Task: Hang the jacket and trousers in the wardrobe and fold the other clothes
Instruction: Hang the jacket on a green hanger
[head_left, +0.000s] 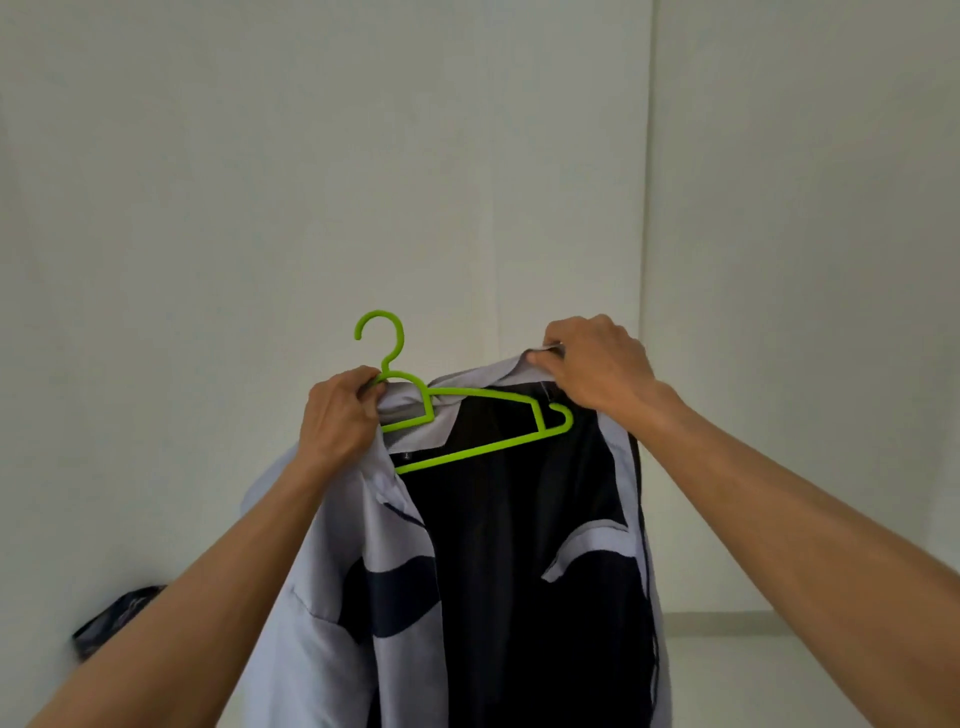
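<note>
The jacket (498, 545), grey with dark navy panels and a dark lining, hangs open in the air in front of a plain pale wall (311, 156), held up at chest height by both hands and partly threaded onto a green plastic hanger (470, 415). The left hand (337, 410) has its fingers curled round the hanger's neck just under the hook, pinching the collar fabric against it; the right hand (597, 364) has its fingers closed on the jacket's right shoulder edge, lifting it above the hanger's right end. That right end lies bare against the lining, so the shoulder is apparently not yet seated over it, and this looks like the step in hand. To do it well, the left hand should probably keep the hanger level and steady while the right draws the shoulder outward and down over the arm's tip until the seam sits on the end, then smooths the collar so it centres at the hook. The main risk seems to be the left shoulder slipping off while the right is tugged. A dark garment (117, 616) lies blurred at lower left; no wardrobe rail is in view.
</note>
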